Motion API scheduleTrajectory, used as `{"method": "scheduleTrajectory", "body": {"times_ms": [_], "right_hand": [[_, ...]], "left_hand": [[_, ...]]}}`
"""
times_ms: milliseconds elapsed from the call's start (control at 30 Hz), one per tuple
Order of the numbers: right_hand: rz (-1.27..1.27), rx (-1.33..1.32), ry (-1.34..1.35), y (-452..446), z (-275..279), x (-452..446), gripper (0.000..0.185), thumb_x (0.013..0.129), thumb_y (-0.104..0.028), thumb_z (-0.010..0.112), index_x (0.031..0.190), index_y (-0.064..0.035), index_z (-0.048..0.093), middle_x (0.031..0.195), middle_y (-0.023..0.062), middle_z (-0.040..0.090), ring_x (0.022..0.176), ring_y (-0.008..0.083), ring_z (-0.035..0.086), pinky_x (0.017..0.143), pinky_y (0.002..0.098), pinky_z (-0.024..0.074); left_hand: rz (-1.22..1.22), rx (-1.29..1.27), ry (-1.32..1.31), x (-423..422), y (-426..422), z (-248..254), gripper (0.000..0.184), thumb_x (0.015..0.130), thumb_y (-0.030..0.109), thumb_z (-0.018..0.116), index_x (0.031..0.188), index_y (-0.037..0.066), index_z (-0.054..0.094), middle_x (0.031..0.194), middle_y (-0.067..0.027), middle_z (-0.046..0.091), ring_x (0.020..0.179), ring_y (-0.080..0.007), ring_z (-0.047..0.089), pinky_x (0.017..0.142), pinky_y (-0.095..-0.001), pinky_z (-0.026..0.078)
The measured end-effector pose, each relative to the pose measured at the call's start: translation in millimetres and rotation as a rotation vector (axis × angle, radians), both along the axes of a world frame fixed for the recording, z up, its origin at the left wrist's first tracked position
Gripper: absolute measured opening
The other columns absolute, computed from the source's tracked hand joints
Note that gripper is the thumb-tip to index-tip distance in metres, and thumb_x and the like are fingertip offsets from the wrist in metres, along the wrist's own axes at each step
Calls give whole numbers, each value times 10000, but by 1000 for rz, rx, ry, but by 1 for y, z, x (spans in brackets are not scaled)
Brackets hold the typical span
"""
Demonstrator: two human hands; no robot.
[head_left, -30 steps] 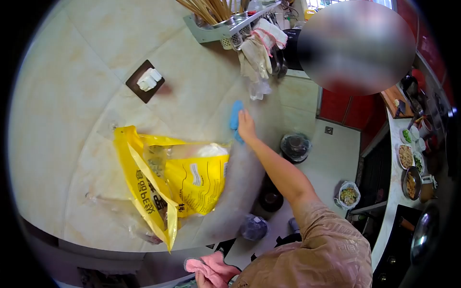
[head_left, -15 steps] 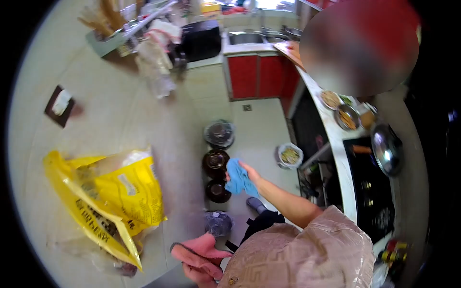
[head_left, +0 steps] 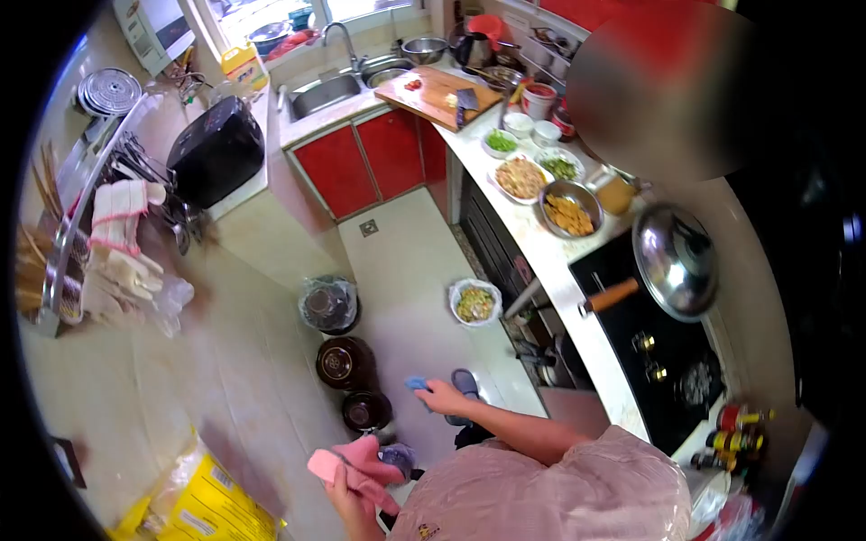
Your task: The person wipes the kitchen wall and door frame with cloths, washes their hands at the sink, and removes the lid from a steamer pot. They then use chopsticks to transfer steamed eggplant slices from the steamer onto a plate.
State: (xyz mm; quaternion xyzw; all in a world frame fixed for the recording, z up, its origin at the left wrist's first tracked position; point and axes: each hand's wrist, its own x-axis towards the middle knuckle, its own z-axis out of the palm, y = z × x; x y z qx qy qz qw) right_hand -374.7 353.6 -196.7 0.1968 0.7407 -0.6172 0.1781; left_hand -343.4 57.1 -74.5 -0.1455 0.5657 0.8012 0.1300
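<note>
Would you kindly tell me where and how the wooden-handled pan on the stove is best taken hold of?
Probably by the middle of its wooden handle, coming from the open front side of the counter: the slim handle juts from the broad, round pan toward that edge.

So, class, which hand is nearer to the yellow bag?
Left. The left hand, holding the pink cloth, is right of the yellow bag in the picture; the right hand, with the blue cloth, is farther right and higher up.
</note>
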Motion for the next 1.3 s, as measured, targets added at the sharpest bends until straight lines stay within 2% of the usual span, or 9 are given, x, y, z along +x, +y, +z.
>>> {"method": "scheduleTrajectory", "body": {"times_ms": [100, 167, 367, 433, 600, 800, 1000, 1167, 1300], "right_hand": [[76, 123, 198, 34, 32, -64, 373, 916, -354, 585, 849, 11, 630, 821, 174, 645, 751, 315, 640, 668, 424, 493], [121, 109, 172, 61, 41, -105, 355, 916, -341, 584, 904, 9, 644, 936, 197, 654, 867, 336, 640, 748, 428, 503], [-77, 427, 604, 122, 24, -218, 281, 900, -285, 595, 1042, -49, 653, 1251, 224, 541, 1153, 434, 501, 988, 496, 414], [-113, 454, 771, 139, 25, -250, 244, 872, -239, 622, 1028, -55, 660, 1225, 219, 555, 1147, 423, 510, 976, 488, 426], [-163, 461, 513, 178, 48, -317, 235, 867, -219, 578, 1062, -105, 641, 1079, 167, 570, 1032, 378, 566, 848, 488, 487], [-112, 582, 383, 228, 68, -414, 231, 860, -166, 574, 1073, -110, 643, 1017, 147, 585, 964, 369, 597, 803, 483, 490], [-315, 520, 428, 250, 103, -507, 213, 895, -145, 555, 1081, -93, 644, 1013, 130, 595, 966, 350, 603, 816, 459, 484], [-497, 478, 510, 279, 123, -569, 183, 877, -191, 587, 1013, -100, 669, 988, 141, 608, 981, 349, 591, 840, 448, 478], [-339, 356, 595, 316, 126, -632, 207, 868, -178, 591, 1041, -107, 682, 949, 146, 635, 913, 340, 622, 794, 426, 513]], "left_hand": [[69, 160, -48, -60, 83, 34, 372, 969, 186, 492, 1242, -66, 488, 1152, -200, 614, 1044, -323, 639, 892, -419, 531], [117, 93, -46, -92, 110, 35, 366, 970, 186, 478, 1226, -75, 497, 1131, -189, 622, 1040, -305, 640, 873, -436, 530], [15, -20, 68, -195, 171, 36, 340, 953, 213, 520, 1176, -43, 539, 1096, -128, 631, 1001, -243, 631, 874, -372, 506], [-7, -30, 48, -226, 157, 8, 341, 956, 216, 520, 1180, -40, 537, 1072, -136, 642, 954, -242, 640, 842, -354, 512], [-66, -142, 7, -339, 225, 7, 314, 957, 226, 558, 1097, -54, 571, 946, -127, 650, 833, -227, 630, 746, -333, 517], [-458, -133, 82, -536, 250, -26, 306, 959, 213, 566, 1116, -50, 567, 944, -126, 655, 821, -216, 630, 720, -332, 517], [-681, -268, 246, -680, 335, 15, 295, 965, 190, 578, 1140, -47, 583, 951, -125, 669, 815, -195, 634, 716, -327, 522], [-634, -275, 462, -757, 387, 23, 242, 973, 194, 588, 1072, -19, 647, 963, -70, 667, 838, -142, 614, 751, -287, 490], [-456, -295, 548, -810, 404, 32, 196, 970, 139, 602, 1072, -18, 659, 1039, -37, 656, 918, -139, 611, 848, -287, 483]]}}
